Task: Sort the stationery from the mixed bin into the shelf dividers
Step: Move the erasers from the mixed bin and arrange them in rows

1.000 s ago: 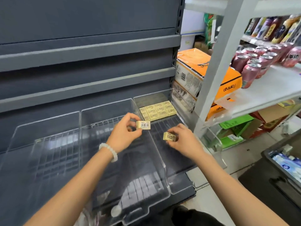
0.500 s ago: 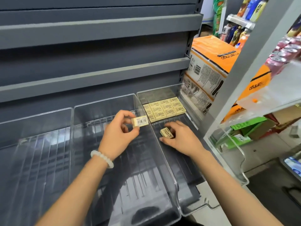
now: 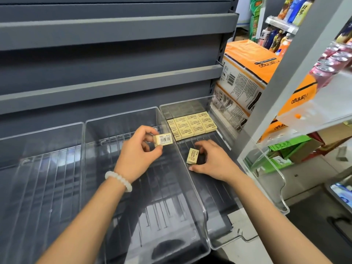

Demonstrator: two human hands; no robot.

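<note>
My left hand (image 3: 138, 153) pinches a cream boxed eraser (image 3: 163, 140), barcode side up, above the wall between the middle and right clear bins. Inside the right clear bin (image 3: 274, 187), my right hand (image 3: 213, 161) holds a second cream eraser (image 3: 192, 156) low over the bin floor. At the back of that bin, several matching erasers (image 3: 192, 125) lie packed in neat rows.
The middle clear bin (image 3: 122, 119) and the left clear bin (image 3: 38, 130) sit on the grey shelf unit (image 3: 114, 82). Orange-and-white cartons (image 3: 245, 73) stand right of the bins. A white rack (image 3: 297, 60) with drink cans and bottles is at right.
My right hand has gone down into the right bin with its eraser, close to the floor. The left hand keeps its eraser raised in nearly the same place. The view tilted toward the shelf.
</note>
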